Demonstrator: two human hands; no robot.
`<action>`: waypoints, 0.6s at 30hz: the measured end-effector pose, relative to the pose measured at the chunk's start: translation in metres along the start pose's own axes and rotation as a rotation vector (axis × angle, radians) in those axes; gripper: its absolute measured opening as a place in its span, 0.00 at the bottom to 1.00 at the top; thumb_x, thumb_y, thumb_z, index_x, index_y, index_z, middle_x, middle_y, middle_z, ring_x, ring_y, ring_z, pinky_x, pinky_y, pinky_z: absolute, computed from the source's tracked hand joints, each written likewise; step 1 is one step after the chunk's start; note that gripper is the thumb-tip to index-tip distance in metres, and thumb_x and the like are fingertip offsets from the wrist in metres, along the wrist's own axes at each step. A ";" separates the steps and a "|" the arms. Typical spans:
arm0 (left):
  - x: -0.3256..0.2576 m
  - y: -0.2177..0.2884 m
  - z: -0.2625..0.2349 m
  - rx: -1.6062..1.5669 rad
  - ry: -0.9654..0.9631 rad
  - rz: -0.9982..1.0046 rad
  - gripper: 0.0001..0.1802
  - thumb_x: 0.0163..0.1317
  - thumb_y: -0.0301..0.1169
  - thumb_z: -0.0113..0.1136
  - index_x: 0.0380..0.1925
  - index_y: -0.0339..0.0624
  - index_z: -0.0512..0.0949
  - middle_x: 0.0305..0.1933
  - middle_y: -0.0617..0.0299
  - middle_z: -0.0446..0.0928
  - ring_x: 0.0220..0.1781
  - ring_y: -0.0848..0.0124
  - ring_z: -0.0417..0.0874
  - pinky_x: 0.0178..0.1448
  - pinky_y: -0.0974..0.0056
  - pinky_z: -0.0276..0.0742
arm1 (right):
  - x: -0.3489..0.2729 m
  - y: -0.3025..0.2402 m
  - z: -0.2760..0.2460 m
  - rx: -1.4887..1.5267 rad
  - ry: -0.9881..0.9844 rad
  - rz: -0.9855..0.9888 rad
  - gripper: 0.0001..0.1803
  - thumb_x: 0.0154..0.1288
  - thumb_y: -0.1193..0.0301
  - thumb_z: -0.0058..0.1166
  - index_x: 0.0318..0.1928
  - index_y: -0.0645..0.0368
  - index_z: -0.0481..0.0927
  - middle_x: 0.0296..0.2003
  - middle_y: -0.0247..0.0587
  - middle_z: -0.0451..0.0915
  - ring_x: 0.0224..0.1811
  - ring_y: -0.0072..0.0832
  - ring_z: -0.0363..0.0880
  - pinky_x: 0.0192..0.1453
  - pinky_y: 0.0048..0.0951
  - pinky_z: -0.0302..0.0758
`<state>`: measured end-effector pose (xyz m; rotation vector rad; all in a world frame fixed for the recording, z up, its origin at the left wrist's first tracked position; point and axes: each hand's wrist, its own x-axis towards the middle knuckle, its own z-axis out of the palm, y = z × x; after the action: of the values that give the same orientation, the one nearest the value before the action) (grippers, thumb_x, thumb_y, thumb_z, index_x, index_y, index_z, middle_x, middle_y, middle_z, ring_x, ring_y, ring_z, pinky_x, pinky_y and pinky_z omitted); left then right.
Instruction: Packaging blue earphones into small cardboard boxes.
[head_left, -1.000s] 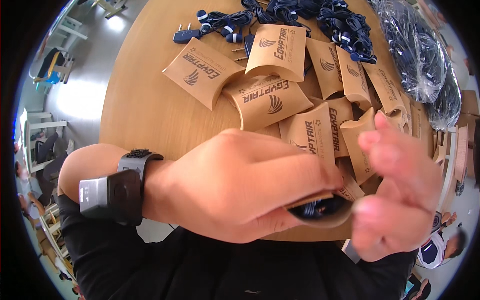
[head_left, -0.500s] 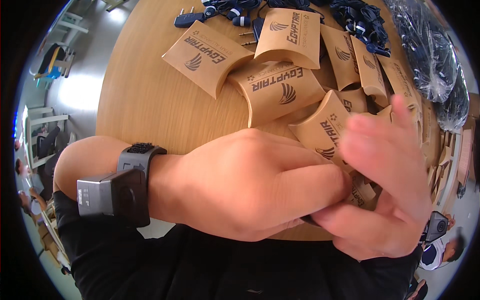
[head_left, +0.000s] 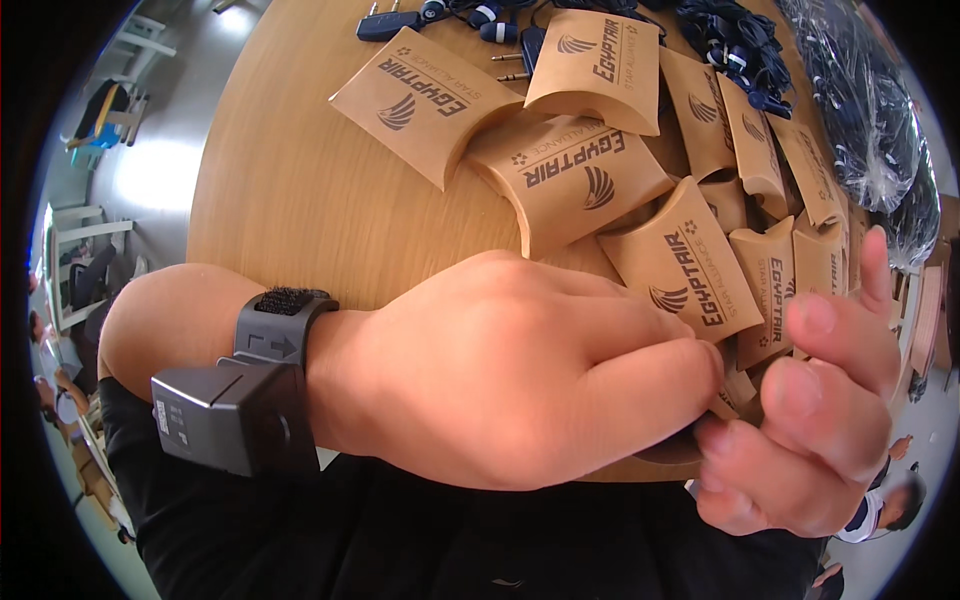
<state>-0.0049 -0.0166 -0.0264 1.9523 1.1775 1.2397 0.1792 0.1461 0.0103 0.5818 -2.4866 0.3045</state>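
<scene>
My left hand [head_left: 520, 370] is closed, thumb pressed down against its curled fingers, over the near part of the table. What its grip covers is hidden; a small dark patch shows below its fingertips. Close against those fingertips is my right hand [head_left: 830, 410], its fingers curled toward the left hand and one raised at the top. Whatever its lower fingers pinch cannot be made out. Just beyond both hands lies a brown cardboard pillow box [head_left: 690, 260] with dark print, and another pillow box [head_left: 765, 285] sits beside it.
More pillow boxes [head_left: 580, 175] are heaped across the wooden table [head_left: 290, 200]. Dark blue earphones with coiled cables [head_left: 735, 50] and a two-pin plug [head_left: 390, 24] lie at the far edge. Clear plastic bags [head_left: 870, 120] of dark items stand at far right. Other people appear at the rims.
My left hand has shifted slightly right. My right hand has moved right and a little down, its fingers now more curled, uncovering more of the boxes behind.
</scene>
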 end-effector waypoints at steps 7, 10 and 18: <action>-0.004 -0.001 0.005 0.113 0.068 0.063 0.08 0.56 0.19 0.56 0.35 0.24 0.76 0.40 0.41 0.80 0.35 0.52 0.86 0.36 0.58 0.85 | 0.024 -0.015 -0.013 0.016 -0.269 0.168 0.13 0.67 0.57 0.47 0.33 0.52 0.77 0.47 0.44 0.77 0.51 0.48 0.79 0.62 0.73 0.62; -0.003 -0.001 0.004 0.153 0.076 0.109 0.07 0.54 0.18 0.56 0.34 0.25 0.76 0.38 0.41 0.80 0.31 0.55 0.85 0.32 0.60 0.83 | 0.028 -0.023 -0.010 0.020 -0.262 0.208 0.14 0.67 0.58 0.48 0.31 0.54 0.77 0.44 0.45 0.80 0.47 0.50 0.81 0.62 0.72 0.62; -0.002 0.000 0.004 0.141 0.113 0.023 0.09 0.56 0.23 0.60 0.37 0.29 0.78 0.39 0.44 0.81 0.31 0.54 0.84 0.31 0.60 0.80 | 0.021 -0.018 -0.003 0.059 -0.107 0.194 0.07 0.63 0.64 0.54 0.38 0.52 0.77 0.47 0.47 0.77 0.45 0.49 0.82 0.57 0.66 0.71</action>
<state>-0.0021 -0.0186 -0.0294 2.0241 1.3343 1.3261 0.1731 0.1243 0.0260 0.3894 -2.6510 0.4320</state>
